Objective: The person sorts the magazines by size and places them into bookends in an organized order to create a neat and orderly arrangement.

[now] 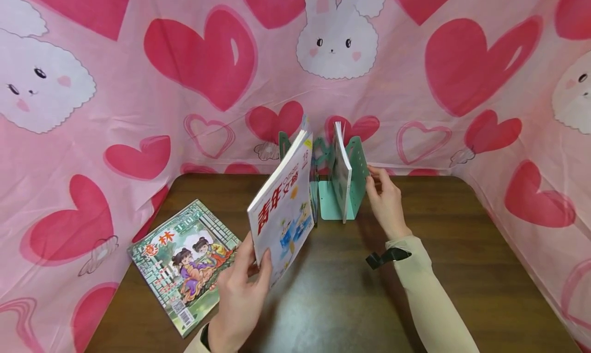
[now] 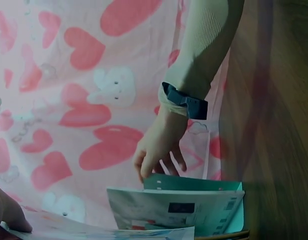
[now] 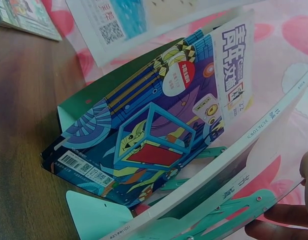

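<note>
My left hand [image 1: 244, 286] grips a white magazine [image 1: 288, 204] with red lettering by its lower near edge, tilted in front of the green metal bookend [image 1: 336, 201]. With thumb and fingers, my right hand [image 1: 387, 201] pinches the outer edge of the bookend's right plate [image 1: 359, 173]. A thin white-covered magazine [image 1: 341, 173] leans against the inside of that plate. In the right wrist view, a blue and purple magazine [image 3: 154, 135] stands toward the other plate [image 3: 74, 107]. From the head, the held magazine hides most of that left side.
A green-covered magazine [image 1: 184, 266] with two cartoon figures lies flat at the left of the brown wooden table [image 1: 443, 230]. Pink heart-and-rabbit cloth [image 1: 277, 60] hangs behind the table and along its sides. A dark strap [image 1: 388, 258] sits round the right sleeve.
</note>
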The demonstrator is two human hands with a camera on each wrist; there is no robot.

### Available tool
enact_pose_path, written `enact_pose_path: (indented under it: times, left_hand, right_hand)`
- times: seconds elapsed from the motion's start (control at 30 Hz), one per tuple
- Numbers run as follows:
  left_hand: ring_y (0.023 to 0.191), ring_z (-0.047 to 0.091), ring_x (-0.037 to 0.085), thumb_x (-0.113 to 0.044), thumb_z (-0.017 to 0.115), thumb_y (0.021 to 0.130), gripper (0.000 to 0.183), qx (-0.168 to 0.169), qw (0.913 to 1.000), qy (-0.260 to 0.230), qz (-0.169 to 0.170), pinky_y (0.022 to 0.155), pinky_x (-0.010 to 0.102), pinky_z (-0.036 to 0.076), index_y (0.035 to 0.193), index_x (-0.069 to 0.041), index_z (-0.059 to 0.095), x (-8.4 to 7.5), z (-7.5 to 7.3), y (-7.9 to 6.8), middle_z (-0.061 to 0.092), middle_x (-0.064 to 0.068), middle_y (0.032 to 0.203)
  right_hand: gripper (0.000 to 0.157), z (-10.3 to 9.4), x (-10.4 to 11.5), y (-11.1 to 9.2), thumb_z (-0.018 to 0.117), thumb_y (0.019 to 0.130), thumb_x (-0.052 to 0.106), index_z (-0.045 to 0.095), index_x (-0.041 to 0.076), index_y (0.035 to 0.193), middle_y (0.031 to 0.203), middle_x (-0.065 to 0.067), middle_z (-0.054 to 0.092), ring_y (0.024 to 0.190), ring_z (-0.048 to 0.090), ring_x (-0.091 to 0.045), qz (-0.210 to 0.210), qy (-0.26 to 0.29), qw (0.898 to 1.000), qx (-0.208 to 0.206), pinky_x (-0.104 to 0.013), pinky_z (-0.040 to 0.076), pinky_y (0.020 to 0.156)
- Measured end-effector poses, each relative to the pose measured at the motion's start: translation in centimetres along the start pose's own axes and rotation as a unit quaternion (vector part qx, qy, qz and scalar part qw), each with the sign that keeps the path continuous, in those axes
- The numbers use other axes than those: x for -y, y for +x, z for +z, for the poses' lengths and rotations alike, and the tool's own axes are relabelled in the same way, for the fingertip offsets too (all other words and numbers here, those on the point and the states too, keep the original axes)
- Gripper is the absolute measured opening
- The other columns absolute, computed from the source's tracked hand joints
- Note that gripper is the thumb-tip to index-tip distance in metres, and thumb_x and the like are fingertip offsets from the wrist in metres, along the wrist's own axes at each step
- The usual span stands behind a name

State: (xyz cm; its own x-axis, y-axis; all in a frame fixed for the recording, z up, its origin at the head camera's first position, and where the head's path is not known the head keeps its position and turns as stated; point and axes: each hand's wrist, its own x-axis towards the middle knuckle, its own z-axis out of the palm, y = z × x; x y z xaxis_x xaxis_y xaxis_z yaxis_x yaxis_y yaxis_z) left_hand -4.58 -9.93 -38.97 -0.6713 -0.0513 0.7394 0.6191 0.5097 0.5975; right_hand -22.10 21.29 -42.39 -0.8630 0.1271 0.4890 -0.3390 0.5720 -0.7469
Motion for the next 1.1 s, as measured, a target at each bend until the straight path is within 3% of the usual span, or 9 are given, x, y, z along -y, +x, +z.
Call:
enact_pose_path:
  times: [0.33, 0.97, 1.1]
  left_hand:
    - [0.094, 0.078, 0.027, 0.015, 0.078, 0.082, 0.079, 0.029, 0.9994, -0.001, 0.021, 0.065, 0.030, 0.062, 0.152, -0.008, 0.049, 0.3, 2.2, 0.8, 0.073, 0.019, 0.124]
    - [0.108, 0.074, 0.030, 0.009, 0.070, 0.093, 0.072, 0.031, 0.9990, -0.031, 0.010, 0.077, 0.043, 0.062, 0.157, -0.011, 0.044, 2.8, 7.3, 2.1, 0.067, 0.019, 0.135]
    - [0.108, 0.074, 0.031, 0.009, 0.070, 0.093, 0.072, 0.023, 0.9993, -0.021, 0.021, 0.078, 0.046, 0.062, 0.157, -0.012, 0.043, 3.4, 8.5, 2.4, 0.067, 0.019, 0.135]
  right_hand:
    - [0.033, 0.0, -0.1, 0.0, 0.056, 0.107, 0.015, 0.061, 0.004, 0.138, 0.121, -0.021, 0.070, 0.095, 0.065, -0.028, 0.000, 0.003, 1.000, 0.002, -0.005, 0.045, 0.076]
    - [0.032, 0.1, 0.0, -0.1, 0.057, 0.107, 0.013, 0.061, 0.002, 0.136, 0.119, -0.021, 0.070, 0.093, 0.066, -0.029, -0.006, 0.006, 1.000, -0.001, -0.007, 0.044, 0.075]
    - [0.032, 0.2, 0.0, -0.1, 0.057, 0.107, 0.013, 0.061, 0.002, 0.136, 0.118, -0.021, 0.071, 0.093, 0.066, -0.028, -0.005, 0.003, 1.000, -0.004, -0.007, 0.044, 0.075]
